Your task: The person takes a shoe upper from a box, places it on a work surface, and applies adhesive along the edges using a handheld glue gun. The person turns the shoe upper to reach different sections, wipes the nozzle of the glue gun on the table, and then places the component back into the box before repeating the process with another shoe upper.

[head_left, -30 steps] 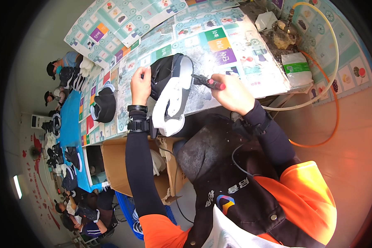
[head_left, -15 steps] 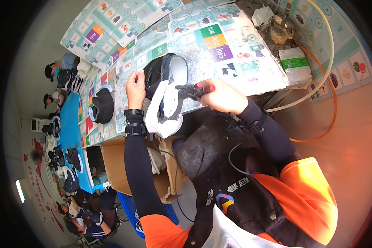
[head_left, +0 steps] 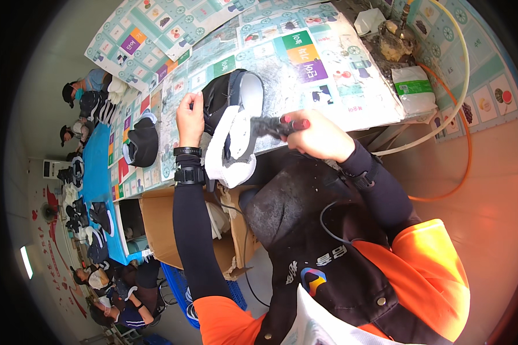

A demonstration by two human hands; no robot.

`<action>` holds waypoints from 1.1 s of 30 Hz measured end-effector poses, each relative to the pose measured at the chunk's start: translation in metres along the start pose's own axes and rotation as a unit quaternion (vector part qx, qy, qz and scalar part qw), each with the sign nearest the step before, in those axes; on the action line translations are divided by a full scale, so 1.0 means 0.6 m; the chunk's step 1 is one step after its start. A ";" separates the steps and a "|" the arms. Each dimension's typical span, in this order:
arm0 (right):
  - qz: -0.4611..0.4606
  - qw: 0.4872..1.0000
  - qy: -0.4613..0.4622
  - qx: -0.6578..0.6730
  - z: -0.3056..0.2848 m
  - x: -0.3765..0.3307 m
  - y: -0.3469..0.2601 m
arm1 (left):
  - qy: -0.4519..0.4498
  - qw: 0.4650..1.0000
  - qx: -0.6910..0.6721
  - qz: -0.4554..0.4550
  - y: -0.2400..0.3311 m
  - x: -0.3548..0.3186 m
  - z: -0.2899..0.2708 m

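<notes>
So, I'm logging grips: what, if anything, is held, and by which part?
Right hand: dark tool, by its red-ended handles. Left hand: at the edge of the shoe upper, grip unclear.

Red-handled tool (head_left: 275,125) blurred at its dark end, grips part-hidden in the right fingers (head_left: 301,140); pale hose (head_left: 468,66) cut off up top!

Downward view from 1 head fisheye

Black-and-white shoe upper (head_left: 227,118) overhangs the table (head_left: 374,109); red-handled tool (head_left: 269,126), perhaps pliers, beside it.
</notes>
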State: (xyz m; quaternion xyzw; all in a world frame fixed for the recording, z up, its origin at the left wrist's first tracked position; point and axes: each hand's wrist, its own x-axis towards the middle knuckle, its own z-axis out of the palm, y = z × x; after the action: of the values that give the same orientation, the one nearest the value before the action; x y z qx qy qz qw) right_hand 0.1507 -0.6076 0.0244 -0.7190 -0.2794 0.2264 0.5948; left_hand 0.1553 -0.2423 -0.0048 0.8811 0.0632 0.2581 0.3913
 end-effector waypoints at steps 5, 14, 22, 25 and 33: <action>0.010 0.998 -0.038 -0.041 0.002 -0.009 -0.004 | 0.005 1.000 0.008 -0.004 -0.001 -0.001 -0.006; 0.096 0.987 -0.080 0.105 0.002 -0.023 0.004 | 0.004 1.000 0.008 -0.014 -0.001 0.002 -0.004; 0.029 0.987 0.106 -0.114 -0.011 -0.016 0.021 | 0.002 1.000 0.021 -0.007 0.015 -0.001 0.007; 0.011 0.995 0.058 -0.079 -0.002 -0.025 0.031 | 0.001 1.000 -0.009 -0.007 0.008 0.003 0.002; 0.092 0.981 -0.117 0.124 -0.001 -0.045 0.018 | 0.003 0.999 0.024 0.034 0.042 0.008 -0.012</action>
State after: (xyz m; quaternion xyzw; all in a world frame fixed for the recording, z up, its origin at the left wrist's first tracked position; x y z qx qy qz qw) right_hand 0.1328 -0.6278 0.0136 -0.6304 -0.2495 0.3957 0.6195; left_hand 0.1534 -0.2532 0.0195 0.8911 0.0400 0.2721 0.3609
